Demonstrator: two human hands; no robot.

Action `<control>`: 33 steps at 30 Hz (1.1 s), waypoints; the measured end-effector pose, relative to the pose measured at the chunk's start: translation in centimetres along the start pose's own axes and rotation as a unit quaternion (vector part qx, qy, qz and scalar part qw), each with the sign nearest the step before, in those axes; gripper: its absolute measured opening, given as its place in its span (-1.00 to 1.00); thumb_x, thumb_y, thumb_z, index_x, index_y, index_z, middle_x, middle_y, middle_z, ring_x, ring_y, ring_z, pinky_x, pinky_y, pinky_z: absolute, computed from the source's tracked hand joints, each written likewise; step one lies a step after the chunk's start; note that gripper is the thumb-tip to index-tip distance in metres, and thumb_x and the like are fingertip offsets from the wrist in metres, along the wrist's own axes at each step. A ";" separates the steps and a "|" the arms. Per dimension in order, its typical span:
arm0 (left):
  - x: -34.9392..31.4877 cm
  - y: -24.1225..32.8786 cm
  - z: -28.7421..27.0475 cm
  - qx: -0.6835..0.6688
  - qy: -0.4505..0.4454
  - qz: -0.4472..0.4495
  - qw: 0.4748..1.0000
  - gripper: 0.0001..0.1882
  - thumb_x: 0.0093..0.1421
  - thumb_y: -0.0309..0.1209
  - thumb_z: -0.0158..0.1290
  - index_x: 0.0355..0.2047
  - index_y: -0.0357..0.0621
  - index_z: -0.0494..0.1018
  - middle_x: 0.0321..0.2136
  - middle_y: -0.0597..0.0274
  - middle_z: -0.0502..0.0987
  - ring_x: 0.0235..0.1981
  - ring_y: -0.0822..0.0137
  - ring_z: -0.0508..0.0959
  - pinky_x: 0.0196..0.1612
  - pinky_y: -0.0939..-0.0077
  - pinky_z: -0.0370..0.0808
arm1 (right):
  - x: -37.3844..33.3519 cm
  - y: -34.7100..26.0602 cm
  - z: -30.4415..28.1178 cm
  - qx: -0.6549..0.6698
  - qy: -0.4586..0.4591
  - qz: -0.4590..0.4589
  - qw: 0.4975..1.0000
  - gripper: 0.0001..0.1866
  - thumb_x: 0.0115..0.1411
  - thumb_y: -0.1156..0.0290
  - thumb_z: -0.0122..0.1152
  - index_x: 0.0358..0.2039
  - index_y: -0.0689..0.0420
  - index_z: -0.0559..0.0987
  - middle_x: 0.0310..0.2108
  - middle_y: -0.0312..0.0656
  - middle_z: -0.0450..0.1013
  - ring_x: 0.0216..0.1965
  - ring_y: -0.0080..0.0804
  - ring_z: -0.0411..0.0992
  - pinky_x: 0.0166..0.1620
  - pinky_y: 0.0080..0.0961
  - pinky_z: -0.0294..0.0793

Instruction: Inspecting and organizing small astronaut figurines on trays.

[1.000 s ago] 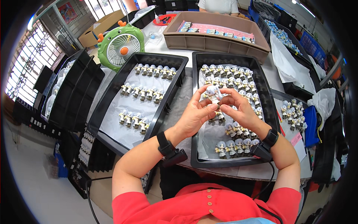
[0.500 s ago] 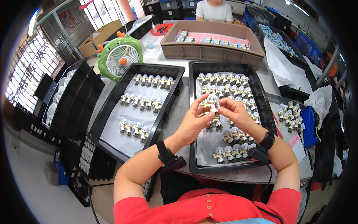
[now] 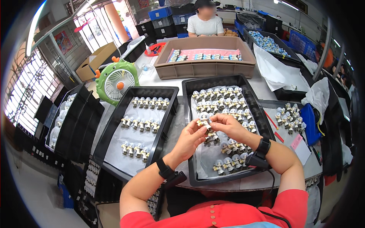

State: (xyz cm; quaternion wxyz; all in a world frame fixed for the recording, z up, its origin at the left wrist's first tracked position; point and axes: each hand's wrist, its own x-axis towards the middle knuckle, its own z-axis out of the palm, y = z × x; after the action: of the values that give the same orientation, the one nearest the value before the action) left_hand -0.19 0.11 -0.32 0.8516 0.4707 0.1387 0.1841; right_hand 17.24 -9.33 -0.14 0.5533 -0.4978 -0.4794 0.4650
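Observation:
A small chibi figurine (image 3: 204,118) with pale hair and a white-and-gold outfit is held upright between my two hands, above the right black tray (image 3: 189,152). My left hand (image 3: 191,140) pinches it with thumb and fingers from the left. From the right, my right hand (image 3: 227,125) has its fingertips closed on the figurine's side. Rows of similar figurines (image 3: 234,161) stand or lie on white paper in that tray, partly hidden beneath my hands. The left black tray (image 3: 99,146) carries three spaced rows of the same kind (image 3: 140,124).
A green animal-shaped fan (image 3: 117,81) stands behind the left tray. Beyond the trays is a brown bin (image 3: 205,70) with more figurines; a person (image 3: 205,24) sits behind it. Loose figurines (image 3: 290,118), a blue container (image 3: 311,123) and a pink slip (image 3: 295,141) lie at right.
The view has tilted up, bringing more of the far side into sight. My hands have lowered slightly toward the tray, the figurine still between them.

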 end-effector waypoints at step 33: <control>0.1 -0.3 -0.3 -0.001 -0.022 -0.004 1.000 -0.76 0.25 -0.37 0.00 -0.07 -0.02 0.34 -0.18 0.40 0.46 -0.20 0.54 0.45 -0.14 0.56 0.38 | 0.0 0.4 -0.3 0.020 -0.021 0.004 1.000 -0.75 0.22 0.34 0.11 -0.20 0.27 0.49 -0.32 -0.26 0.48 -0.29 -0.60 0.43 -0.18 -0.63 0.41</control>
State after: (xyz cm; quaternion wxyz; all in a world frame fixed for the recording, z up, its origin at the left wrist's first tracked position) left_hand -0.15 0.24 -0.70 0.8556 0.4734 0.1213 0.1706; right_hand 17.57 -9.33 -0.55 0.5510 -0.4786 -0.4793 0.4875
